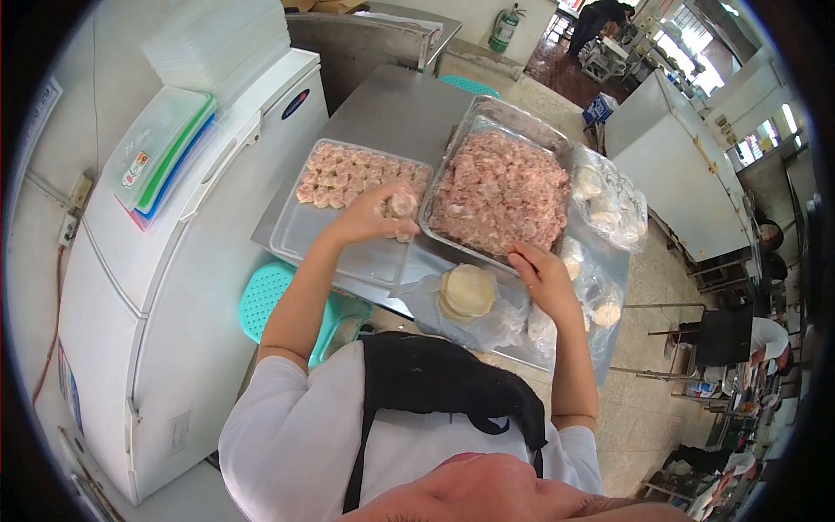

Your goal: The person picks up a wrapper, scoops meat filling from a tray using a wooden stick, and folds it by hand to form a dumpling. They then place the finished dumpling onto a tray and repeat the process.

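My left hand (372, 214) curls around a small meat-filled dumpling (401, 205) over the right side of a clear plastic tray (291, 233). Rows of similar dumplings (335, 177) fill the tray's far part. My right hand (546, 277) has its fingers pinched together at the near right edge of a metal pan (487, 111); what they grip is too small to tell. Pink minced meat (500, 187) is heaped in the pan. Between my hands, nearer my body, a stack of round wrappers (468, 291) lies on a plastic bag.
Bagged wrappers (609, 196) lie right of the pan, with more bags (603, 306) nearer me. A teal stool (265, 300) stands by the table's left side. A white freezer (183, 287) with lids (165, 152) on top is at left. Two other people are farther off.
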Action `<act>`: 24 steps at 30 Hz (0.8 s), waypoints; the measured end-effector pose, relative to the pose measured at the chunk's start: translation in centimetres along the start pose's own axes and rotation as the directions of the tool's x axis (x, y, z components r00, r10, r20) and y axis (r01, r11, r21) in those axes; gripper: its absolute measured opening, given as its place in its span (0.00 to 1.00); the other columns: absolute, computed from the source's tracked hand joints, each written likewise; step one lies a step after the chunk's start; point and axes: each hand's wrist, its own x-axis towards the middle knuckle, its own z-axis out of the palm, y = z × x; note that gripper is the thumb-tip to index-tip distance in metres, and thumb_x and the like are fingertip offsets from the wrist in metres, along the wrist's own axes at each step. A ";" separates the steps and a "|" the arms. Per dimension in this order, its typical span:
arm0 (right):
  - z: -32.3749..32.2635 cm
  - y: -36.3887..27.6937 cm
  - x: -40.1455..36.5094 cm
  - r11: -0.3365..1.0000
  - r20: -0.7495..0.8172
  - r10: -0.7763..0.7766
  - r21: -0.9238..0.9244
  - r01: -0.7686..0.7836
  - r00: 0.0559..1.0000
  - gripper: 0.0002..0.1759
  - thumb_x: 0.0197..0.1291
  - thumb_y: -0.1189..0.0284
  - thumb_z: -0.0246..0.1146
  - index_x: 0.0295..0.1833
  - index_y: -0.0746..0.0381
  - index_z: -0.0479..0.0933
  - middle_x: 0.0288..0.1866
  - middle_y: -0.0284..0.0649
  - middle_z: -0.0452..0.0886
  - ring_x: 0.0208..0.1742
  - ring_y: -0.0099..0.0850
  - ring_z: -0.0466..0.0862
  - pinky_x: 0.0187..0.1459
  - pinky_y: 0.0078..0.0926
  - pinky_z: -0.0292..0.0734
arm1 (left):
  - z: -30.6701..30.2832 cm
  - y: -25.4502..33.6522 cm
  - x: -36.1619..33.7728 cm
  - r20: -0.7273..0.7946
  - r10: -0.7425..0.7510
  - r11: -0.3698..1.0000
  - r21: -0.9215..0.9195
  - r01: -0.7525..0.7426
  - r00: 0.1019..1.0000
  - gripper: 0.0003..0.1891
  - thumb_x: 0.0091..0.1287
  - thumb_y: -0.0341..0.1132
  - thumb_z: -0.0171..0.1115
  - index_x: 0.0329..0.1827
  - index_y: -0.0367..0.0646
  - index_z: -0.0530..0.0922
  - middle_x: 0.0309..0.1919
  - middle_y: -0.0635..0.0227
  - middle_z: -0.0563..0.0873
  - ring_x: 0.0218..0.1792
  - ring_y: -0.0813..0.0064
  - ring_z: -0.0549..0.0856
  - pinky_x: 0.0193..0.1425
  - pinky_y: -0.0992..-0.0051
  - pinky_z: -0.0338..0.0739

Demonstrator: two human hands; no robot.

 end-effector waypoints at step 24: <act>1.9 1.6 -4.1 0.906 0.011 0.420 0.058 -0.420 0.907 0.20 0.74 0.59 0.52 0.49 0.66 0.79 0.37 0.50 0.84 0.35 0.41 0.84 0.40 0.35 0.75 | 2.0 -14.0 -0.5 -0.271 0.140 0.792 0.607 0.057 0.952 0.37 0.56 0.31 0.69 0.68 0.34 0.63 0.64 0.42 0.72 0.63 0.46 0.74 0.67 0.59 0.71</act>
